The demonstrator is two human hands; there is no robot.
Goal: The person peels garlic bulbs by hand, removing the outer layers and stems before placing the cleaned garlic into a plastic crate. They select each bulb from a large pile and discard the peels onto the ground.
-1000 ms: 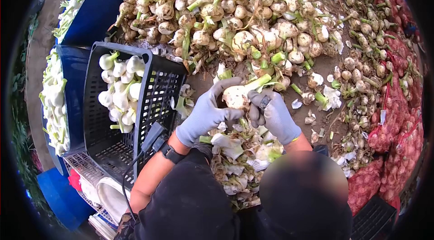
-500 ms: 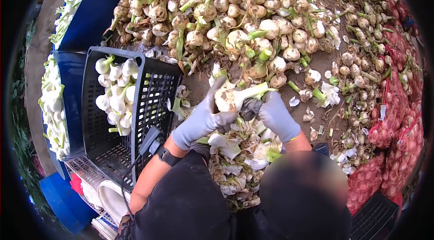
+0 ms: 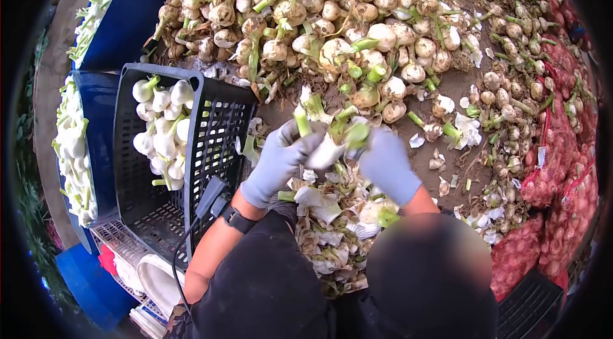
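Observation:
My left hand (image 3: 281, 157), in a grey glove, is closed round a garlic bulb whose green cut stem (image 3: 301, 120) sticks up above the fingers. Just right of it hangs a white strip of garlic peel (image 3: 325, 152). My right hand (image 3: 386, 165), gloved too and blurred by motion, has its fingers closed at a smeared green end of peel (image 3: 356, 135). Below both hands, between my legs, lies a heap of peeled-off garlic skins (image 3: 322, 237). Beyond them spreads a large pile of soil-stained garlic (image 3: 332, 55) with cut stems.
At left a tilted black crate (image 3: 220, 115) holds cleaned white garlic bulbs (image 3: 165, 138). Blue containers (image 3: 99, 141) full of white garlic stand farther left. Red net sacks (image 3: 565, 205) of bulbs line the right side, next to loose small garlic (image 3: 504, 93).
The garlic bulb has turned from lying sideways to stem up in my left hand. My right hand has shifted slightly, with green-ended peel now at its fingers.

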